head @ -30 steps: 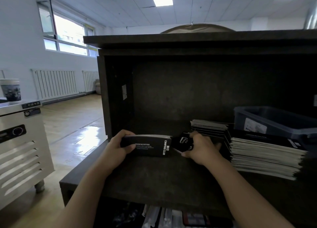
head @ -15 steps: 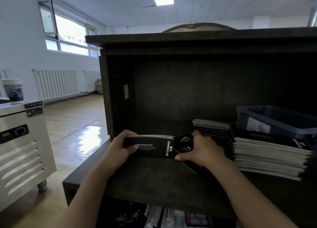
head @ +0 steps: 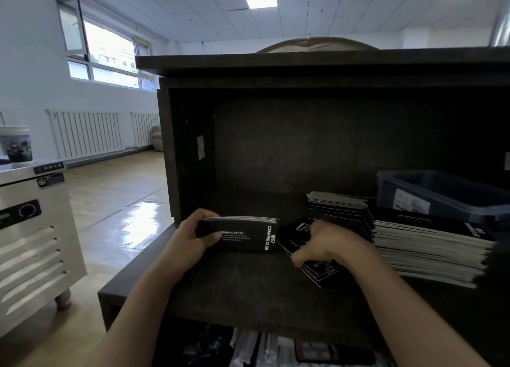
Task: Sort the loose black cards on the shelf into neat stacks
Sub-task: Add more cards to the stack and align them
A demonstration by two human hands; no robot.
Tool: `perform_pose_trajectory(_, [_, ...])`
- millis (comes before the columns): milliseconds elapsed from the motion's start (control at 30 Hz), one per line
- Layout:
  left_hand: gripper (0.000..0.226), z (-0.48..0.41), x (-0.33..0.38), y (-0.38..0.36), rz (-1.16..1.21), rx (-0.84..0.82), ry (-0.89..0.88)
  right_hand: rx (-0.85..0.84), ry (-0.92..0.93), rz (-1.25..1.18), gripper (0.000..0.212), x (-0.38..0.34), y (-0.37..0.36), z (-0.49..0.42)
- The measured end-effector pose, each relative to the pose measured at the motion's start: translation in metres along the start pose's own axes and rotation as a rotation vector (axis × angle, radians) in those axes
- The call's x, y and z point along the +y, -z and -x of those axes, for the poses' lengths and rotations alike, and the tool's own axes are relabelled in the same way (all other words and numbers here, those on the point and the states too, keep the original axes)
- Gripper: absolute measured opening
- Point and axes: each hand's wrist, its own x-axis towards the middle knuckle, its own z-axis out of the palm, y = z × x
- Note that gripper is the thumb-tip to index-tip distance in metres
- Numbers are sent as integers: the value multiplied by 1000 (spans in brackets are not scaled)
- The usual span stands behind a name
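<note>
A paper cup (head: pixel 16 143) stands on a steel cabinet (head: pixel 36 228) at far left. On the shelf (head: pixel 248 292), the left hand (head: pixel 190 239) grips a bundle of black cards (head: pixel 242 234) on edge. Just to its right, the right hand (head: pixel 328 245), fingers curled, pinches fanned loose cards (head: pixel 320 273). Behind it lies a low stack (head: pixel 336 204), then a tall stack (head: pixel 430 250) fronting a blue bin (head: pixel 447 192), its contents unseen.

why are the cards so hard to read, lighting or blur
Head view: mostly lighting; the shelf is in deep shadow against a blown-out window. Head view: white print on the card bundle in the left hand reads fine, but the loose cards under the right hand are dim.
</note>
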Motion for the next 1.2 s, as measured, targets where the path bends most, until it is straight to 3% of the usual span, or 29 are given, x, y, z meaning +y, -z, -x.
perform_pose_trajectory(100, [23,0,1,0,15,-2,-6,70,-15,24,70,-2,-4,0])
perform_pose_trajectory(333, [23,1,2,-1,18,3,-22,428,94,-28,40,-1,-4,1])
perform_pose_trajectory(500, [25,1,-1,0,11,-87,-77,568,280,-206,29,19,-10,-12])
perform_pose_trajectory(667, [38,-2,-7,0,-79,-94,-125,410,526,-468,25,22,-9,-20])
perform_pose_trajectory(833, [71,-3,-9,0,-96,-177,-145,216,584,-612,33,15,-15,-20])
perform_pose_trajectory(967, [59,0,-1,-5,-207,-242,-210,158,528,-846,46,2,-21,-16])
perform_pose_trajectory(1067, [40,1,2,-7,-244,-190,-265,265,434,-1092,50,-5,-22,-24])
perform_pose_trajectory(1133, [39,1,3,-7,-251,-118,-280,335,359,-1180,49,-4,-22,-28])
perform_pose_trajectory(1200, [41,2,3,-7,-280,-124,-285,193,353,-1245,51,-4,-28,-28])
